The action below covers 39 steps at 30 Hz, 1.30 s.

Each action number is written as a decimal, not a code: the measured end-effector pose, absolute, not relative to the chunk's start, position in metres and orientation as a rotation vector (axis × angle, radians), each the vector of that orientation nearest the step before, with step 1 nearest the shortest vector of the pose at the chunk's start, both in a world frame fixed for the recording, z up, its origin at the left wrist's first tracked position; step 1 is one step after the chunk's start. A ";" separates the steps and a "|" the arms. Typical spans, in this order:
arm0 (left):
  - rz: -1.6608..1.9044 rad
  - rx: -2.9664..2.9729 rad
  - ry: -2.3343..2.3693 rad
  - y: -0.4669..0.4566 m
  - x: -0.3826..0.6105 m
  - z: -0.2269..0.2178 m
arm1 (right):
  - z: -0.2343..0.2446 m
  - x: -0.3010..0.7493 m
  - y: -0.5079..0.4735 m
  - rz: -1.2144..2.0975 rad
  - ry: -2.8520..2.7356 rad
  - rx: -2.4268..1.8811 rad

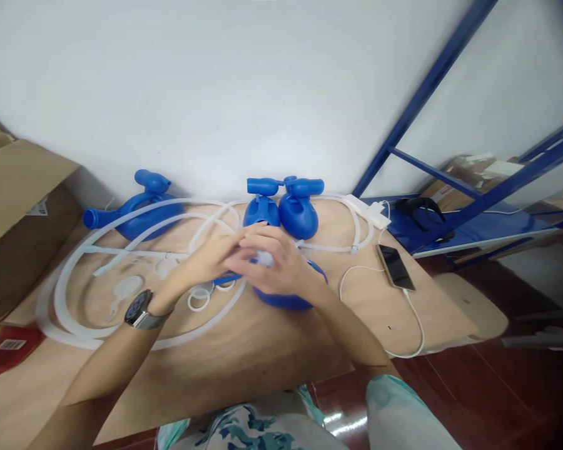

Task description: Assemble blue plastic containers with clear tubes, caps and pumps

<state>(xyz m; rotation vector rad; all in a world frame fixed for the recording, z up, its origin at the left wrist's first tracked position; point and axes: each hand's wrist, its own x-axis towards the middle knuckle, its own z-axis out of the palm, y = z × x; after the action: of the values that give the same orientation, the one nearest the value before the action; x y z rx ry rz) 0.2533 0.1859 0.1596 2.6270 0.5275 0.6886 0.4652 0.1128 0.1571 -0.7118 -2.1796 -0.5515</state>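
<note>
Both hands meet over the middle of the table. The fingers of my right hand [284,259] curl round a small whitish translucent piece [264,258], whose kind I cannot make out. My left hand [216,253], with a watch [143,309] on its wrist, presses in from the left; its fingertips are partly hidden behind the right hand. Below the hands lies a blue plastic bottle [286,301], mostly covered by them. Just beyond stand two more blue bottles with handles, one [261,212] behind the fingers and one [299,217] to its right.
Another blue bottle [143,215] lies at the back left among coiled translucent hoses [65,312]. White rings [198,300] and a round cap [129,286] are near my left forearm. A cardboard box [23,212] stands left; a cabled phone [396,267] and power strip [368,211] lie right.
</note>
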 end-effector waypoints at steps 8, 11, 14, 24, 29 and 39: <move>0.531 2.617 0.803 0.226 0.187 0.166 | 0.112 0.560 0.081 -0.126 -2.092 -1.158; 0.423 2.598 0.830 0.230 0.181 0.156 | 0.092 0.579 0.075 0.110 -2.201 -1.350; 0.369 2.579 0.771 0.223 0.195 0.145 | 0.079 0.581 0.074 0.349 -2.187 -1.420; 0.367 2.543 0.675 0.214 0.227 0.133 | 0.065 0.576 0.080 0.550 -2.018 -1.318; 0.334 2.550 0.560 0.224 0.225 0.133 | 0.065 0.576 0.081 0.544 -2.022 -1.271; 0.390 2.748 0.156 0.213 0.221 0.139 | 0.065 0.580 0.081 0.613 -2.005 -1.205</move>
<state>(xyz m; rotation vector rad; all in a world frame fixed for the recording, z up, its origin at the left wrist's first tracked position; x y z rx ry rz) 0.2214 0.2129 0.1390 2.7477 0.1565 0.3901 0.5805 0.0812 0.0645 -1.2048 -2.0053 0.6135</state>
